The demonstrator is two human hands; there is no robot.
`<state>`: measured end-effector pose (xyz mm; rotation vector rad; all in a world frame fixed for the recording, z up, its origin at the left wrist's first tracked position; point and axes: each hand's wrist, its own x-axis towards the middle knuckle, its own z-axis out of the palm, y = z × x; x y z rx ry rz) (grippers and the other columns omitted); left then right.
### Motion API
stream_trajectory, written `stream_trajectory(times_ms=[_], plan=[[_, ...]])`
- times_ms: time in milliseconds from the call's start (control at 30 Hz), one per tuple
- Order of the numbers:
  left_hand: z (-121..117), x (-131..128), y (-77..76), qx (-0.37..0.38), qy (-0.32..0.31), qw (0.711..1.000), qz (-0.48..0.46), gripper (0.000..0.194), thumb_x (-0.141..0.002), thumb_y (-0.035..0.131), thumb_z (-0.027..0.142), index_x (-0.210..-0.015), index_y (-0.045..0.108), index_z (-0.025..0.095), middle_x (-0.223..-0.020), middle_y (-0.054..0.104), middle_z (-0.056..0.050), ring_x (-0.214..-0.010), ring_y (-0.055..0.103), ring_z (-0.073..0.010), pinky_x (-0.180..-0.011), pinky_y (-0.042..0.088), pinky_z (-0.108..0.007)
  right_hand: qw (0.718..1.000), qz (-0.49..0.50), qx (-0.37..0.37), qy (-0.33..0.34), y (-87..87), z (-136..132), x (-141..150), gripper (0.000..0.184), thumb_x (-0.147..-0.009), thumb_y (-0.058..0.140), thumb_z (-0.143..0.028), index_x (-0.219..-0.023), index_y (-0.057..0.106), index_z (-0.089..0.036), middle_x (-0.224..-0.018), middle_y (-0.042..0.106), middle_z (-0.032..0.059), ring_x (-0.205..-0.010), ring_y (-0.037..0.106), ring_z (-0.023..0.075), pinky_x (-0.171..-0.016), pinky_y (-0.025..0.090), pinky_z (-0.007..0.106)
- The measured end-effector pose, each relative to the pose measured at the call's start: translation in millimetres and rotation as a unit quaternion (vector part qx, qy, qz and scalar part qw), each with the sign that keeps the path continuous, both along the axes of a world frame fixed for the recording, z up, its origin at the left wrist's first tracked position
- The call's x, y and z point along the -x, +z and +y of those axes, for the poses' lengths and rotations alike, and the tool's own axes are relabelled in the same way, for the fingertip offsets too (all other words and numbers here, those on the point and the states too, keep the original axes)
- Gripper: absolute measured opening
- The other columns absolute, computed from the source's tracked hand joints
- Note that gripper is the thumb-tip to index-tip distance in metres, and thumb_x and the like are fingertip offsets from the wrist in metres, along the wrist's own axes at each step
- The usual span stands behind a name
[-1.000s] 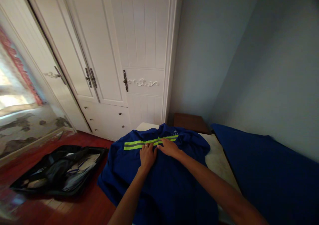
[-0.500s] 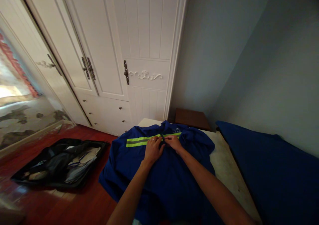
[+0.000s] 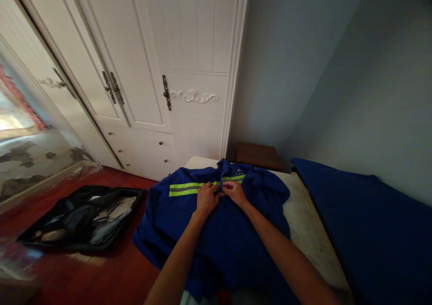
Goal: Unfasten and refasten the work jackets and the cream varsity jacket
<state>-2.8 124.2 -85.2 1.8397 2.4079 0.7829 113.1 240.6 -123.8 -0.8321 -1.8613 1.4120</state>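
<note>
A blue work jacket [image 3: 175,224] with yellow-green and grey reflective stripes across its chest lies spread out, front side up. My left hand [image 3: 206,199] rests on the cloth beside the front opening, its fingers bent and closed on the jacket's edge at the stripe. Just to its right, my right hand [image 3: 234,192] pinches the other front edge between thumb and fingers. The two hands nearly meet at the middle of the chest. Whatever fastener lies between the fingertips is too small to make out.
The jacket lies on a pale mattress-like surface [image 3: 303,215]. A dark blue panel [image 3: 364,215] stands along its right side. Behind is a white wardrobe [image 3: 199,134] and a brown wooden stool or cabinet top [image 3: 258,155]. On the red floor at left, an open black suitcase [image 3: 111,239] holds clothes.
Both hands stay at the jacket's chest opening with slight finger movement; the left fingers have drawn a little closer to the edge. The view has shifted slightly.
</note>
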Motion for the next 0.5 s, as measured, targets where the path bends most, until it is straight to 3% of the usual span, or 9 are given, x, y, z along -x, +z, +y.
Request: stream_trajectory(times_ms=[267, 500], plan=[[1, -3, -0.8, 0.001, 0.004, 1.000, 0.016, 0.013, -0.089, 0.065, 0.030, -0.093, 0.071, 0.019, -0.097, 0.065, -0.008, -0.098, 0.059, -0.0279, -0.081, 0.042, -0.038, 0.997, 0.013, -0.065, -0.030, -0.4, -10, -6, 0.034, -0.074, 0.067, -0.031, -0.104, 0.072, -0.015, -0.090, 0.075, 0.0082, -0.079, 0.072, 0.0207, -0.074, 0.060, 0.033], [2, 3, -4.4, -0.005, -0.018, 1.000, 0.014, 0.011, -0.087, 0.069, 0.029, -0.091, 0.072, 0.020, -0.096, 0.066, -0.007, -0.097, 0.059, -0.0267, -0.081, 0.042, -0.036, 0.991, -0.009, -0.130, -0.035, 4.9, -19, -10, 0.027, -0.077, 0.063, -0.026, -0.099, 0.075, -0.017, -0.099, 0.076, 0.0086, -0.088, 0.073, 0.0229, -0.083, 0.058, 0.036]])
